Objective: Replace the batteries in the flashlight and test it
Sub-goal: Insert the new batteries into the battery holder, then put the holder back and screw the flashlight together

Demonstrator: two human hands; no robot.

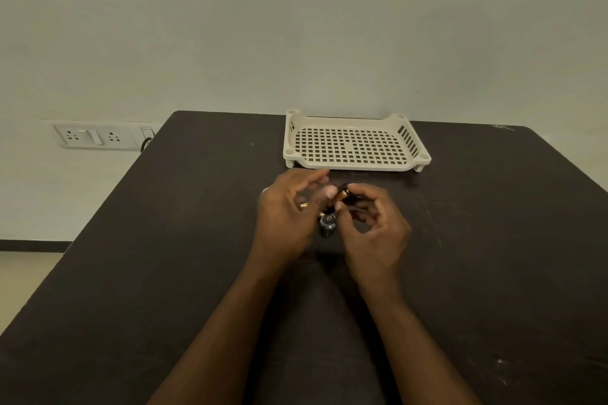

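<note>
1. The biggest risk, as I judge it, is dropping the battery (342, 197): it is small, held only at the fingertips above the dark table (164, 240), and could roll off toward the frame's edges.
2. Another likely fault is fitting the battery the wrong way round; its ends are hard to read here, so the flashlight would fail its test.
3. The short dark cylinder (327, 225) standing at the centre of the frame, just below the fingertips, looks like a flashlight part; a knock from either hand could tip it.
4. The right hand (375, 227), right of centre, pinches the battery between thumb and curled fingers.
5. The left hand (289, 210), left of centre, is blurred; its fingers are loosely spread, tips near the battery, and I cannot tell whether it holds anything.
6. The pale slotted tray (357, 166) sits above the hands, untouched.
</note>
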